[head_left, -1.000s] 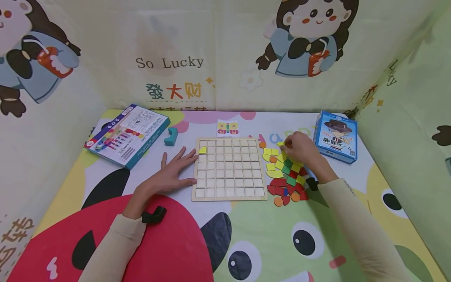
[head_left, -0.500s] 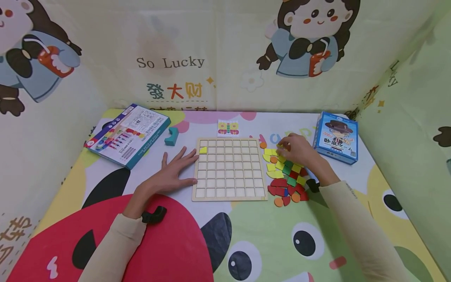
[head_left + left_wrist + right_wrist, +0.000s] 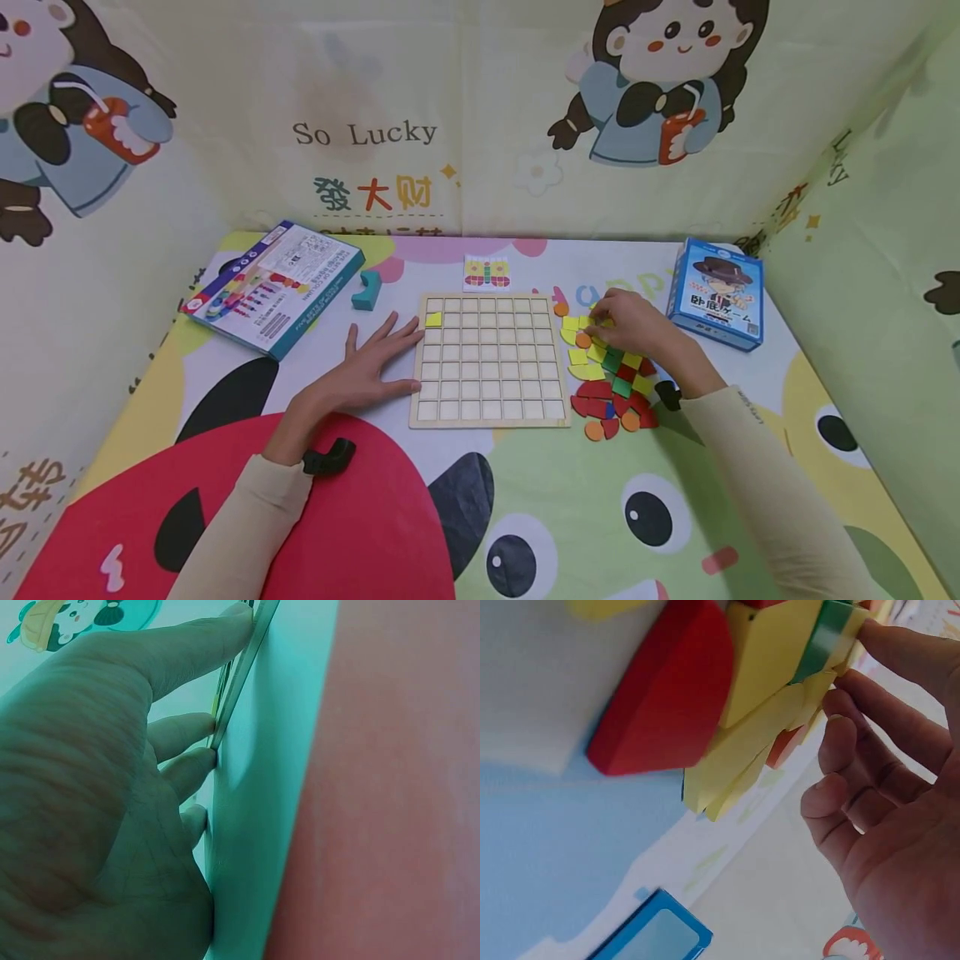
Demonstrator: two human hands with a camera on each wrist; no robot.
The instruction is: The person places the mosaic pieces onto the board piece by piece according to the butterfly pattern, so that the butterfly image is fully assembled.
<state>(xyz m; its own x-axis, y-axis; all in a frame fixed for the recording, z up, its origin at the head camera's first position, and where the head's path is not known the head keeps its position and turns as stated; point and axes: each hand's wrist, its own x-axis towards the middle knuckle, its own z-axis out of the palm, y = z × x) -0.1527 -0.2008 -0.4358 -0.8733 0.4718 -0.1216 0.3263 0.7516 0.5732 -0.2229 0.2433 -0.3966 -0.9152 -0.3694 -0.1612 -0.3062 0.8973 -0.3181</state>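
Observation:
A wooden grid board lies mid-table, one yellow square tile in a cell near its upper left corner. My left hand rests with fingers spread, touching the board's left edge; the left wrist view shows the fingertips against that edge. Right of the board is a pile of coloured flat tiles in yellow, green, red and orange. Over the pile's upper part, my right hand pinches a yellow tile between thumb and index finger, the other fingers curled. In the head view that tile is mostly hidden.
A small card with a butterfly pattern lies behind the board. At the left are a large flat box and a teal block. A blue box stands right of the pile, near the right forearm.
My right hand has shifted slightly left and toward the front over the pile, its fingertips coming down on yellow tiles. The left hand has stayed at the board's edge.

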